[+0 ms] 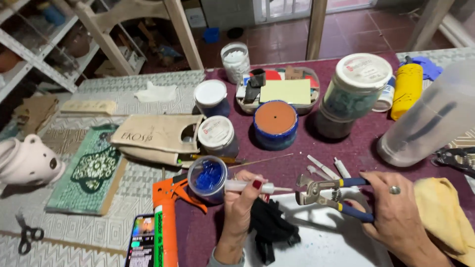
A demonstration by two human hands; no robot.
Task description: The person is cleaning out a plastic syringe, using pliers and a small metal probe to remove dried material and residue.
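The left hand (242,202) had its grip closed around a clear syringe-like tube (252,186), tip pointing toward the pliers (329,194). The right hand (393,210) gripped the blue handles of those pliers, whose jaws stood open just beside the tube's tip. Both were held over a white sheet (321,237), on which a black cloth (271,227) lay beneath the left hand.

The table (297,158) was covered in maroon fabric around the sheet and in grey patterned cloth farther left. Just left of the sheet stood a small cup of blue pieces (208,178) and an orange caulking gun (166,217); beyond the sheet stood a blue tub with an orange lid (275,121) and white-lidded jars (216,133). To the sheet's right lay a yellow cloth (443,212). Past the table's far edge the floor was red tile (356,29), with a white metal shelf (34,54) to the far left.
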